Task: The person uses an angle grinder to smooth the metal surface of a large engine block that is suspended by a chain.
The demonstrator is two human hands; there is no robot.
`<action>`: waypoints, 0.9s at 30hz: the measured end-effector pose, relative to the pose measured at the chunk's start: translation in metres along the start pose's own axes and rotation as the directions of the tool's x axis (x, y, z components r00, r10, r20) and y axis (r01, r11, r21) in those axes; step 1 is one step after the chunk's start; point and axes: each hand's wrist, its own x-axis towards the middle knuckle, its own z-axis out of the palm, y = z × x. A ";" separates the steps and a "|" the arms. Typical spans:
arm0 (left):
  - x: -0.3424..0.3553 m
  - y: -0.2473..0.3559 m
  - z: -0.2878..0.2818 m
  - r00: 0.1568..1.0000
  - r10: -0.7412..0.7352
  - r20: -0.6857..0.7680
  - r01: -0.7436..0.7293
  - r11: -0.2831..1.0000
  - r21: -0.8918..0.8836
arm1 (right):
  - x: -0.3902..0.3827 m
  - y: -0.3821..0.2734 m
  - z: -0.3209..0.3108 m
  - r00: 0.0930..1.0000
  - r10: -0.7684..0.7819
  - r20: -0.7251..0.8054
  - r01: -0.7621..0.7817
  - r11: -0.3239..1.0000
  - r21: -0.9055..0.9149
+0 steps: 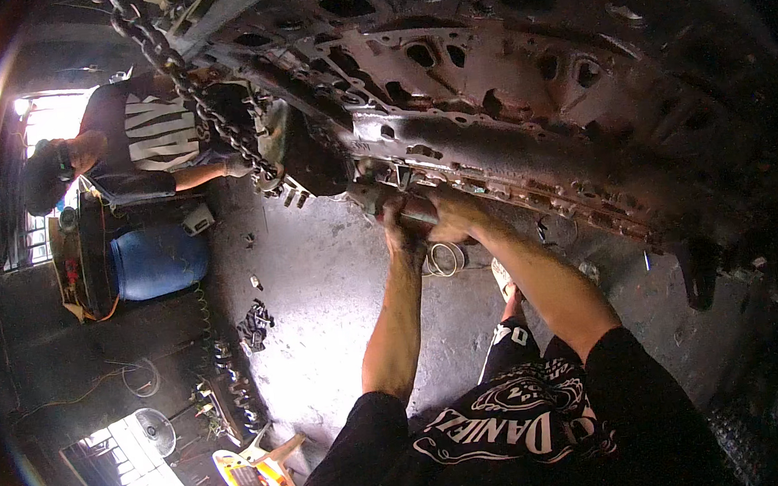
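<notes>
A large, dirty engine block (492,153) with dark cavities fills the upper right. At its lower left edge, both my hands grip a reddish cylinder-shaped part with a grey metal end (416,207); its exact kind is hard to make out. My left hand (397,226) is wrapped round it from below, near the grey end. Closed on its right side is my right hand (451,212), close against the engine's lower flange. My fingers hide much of the part. Beside it, a heavy chain (176,72) runs down to the engine's left end.
A co-worker (139,139) in dark clothes stands at the left, one hand by the chain. Nearby are a blue barrel (160,261), a plastic chair (252,478) and a fan (155,432). A coiled hose (445,259) and dark parts (255,325) lie on the grey floor.
</notes>
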 end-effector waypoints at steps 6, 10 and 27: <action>0.057 0.011 0.006 0.984 0.124 0.127 -0.122 0.992 -0.027 | 0.036 -0.024 -0.047 0.994 0.112 0.013 -0.110 0.991 -0.078; 0.101 0.021 0.001 0.964 0.061 0.257 -0.031 0.992 -0.121 | 0.063 -0.029 -0.055 0.977 0.143 -0.158 -0.156 0.985 -0.070; 0.077 -0.014 0.037 0.968 -0.002 0.251 0.031 0.993 -0.110 | -0.001 -0.027 -0.104 0.988 0.088 -0.124 -0.108 0.981 -0.162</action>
